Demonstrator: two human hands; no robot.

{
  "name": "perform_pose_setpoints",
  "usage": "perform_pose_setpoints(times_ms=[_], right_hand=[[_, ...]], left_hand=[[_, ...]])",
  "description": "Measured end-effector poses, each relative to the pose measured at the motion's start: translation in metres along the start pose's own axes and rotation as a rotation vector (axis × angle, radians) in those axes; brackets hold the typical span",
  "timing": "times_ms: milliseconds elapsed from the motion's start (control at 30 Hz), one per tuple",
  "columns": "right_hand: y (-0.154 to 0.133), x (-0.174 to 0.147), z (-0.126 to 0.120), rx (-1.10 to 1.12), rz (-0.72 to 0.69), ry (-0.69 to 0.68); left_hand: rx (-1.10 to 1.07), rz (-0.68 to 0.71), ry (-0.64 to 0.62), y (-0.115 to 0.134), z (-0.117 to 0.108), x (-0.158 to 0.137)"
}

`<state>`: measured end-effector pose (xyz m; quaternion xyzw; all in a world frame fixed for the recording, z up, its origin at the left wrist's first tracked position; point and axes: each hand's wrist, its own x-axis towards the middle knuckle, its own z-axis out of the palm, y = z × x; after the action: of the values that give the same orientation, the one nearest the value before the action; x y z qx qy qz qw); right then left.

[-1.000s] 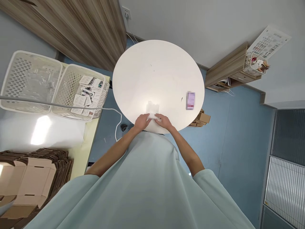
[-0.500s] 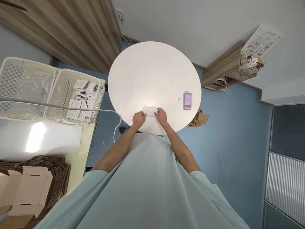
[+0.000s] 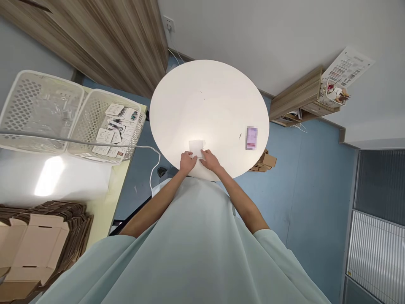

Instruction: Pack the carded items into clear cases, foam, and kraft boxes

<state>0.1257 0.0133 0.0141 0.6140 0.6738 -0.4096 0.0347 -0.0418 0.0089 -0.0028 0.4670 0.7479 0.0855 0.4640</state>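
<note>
A small flat white piece [image 3: 195,147], of paper or thin film, rests near the front edge of the round white table [image 3: 209,97]; bright glare hides its details. My left hand [image 3: 187,162] grips its lower left corner between thumb and fingers. At its lower right edge, my right hand [image 3: 210,160] pinches it in the same way. Both wrists lie close to the table's near rim. To the right on the same tabletop is a pixelated purple rectangle [image 3: 252,138], too blurred to name.
Left, two perforated white baskets [image 3: 71,122] hold printed cards and clear plastic bags. Below them are flattened cardboard boxes [image 3: 44,249]. A white cable [image 3: 145,147] runs past the table's left side. Cardboard [image 3: 267,161] is on the floor at right; a wooden cabinet [image 3: 295,95] stands behind.
The white piece now looks narrower and taller instead of wide. My hands have come closer together, the right one moving left and slightly down. The camera view has shifted slightly.
</note>
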Motion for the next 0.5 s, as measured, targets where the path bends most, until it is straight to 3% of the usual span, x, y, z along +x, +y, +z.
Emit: perform_pose_setpoints(times_ms=[267,500], right_hand=[[-0.052,0.014,0.033,0.069,-0.027,-0.071],[-0.091,0.018,0.035,-0.050,-0.008,-0.091]], left_hand=[[-0.001,-0.045,0.023,-0.032,-0.050,-0.002],[0.014,-0.105,0.002,-0.052,-0.093,-0.015]])
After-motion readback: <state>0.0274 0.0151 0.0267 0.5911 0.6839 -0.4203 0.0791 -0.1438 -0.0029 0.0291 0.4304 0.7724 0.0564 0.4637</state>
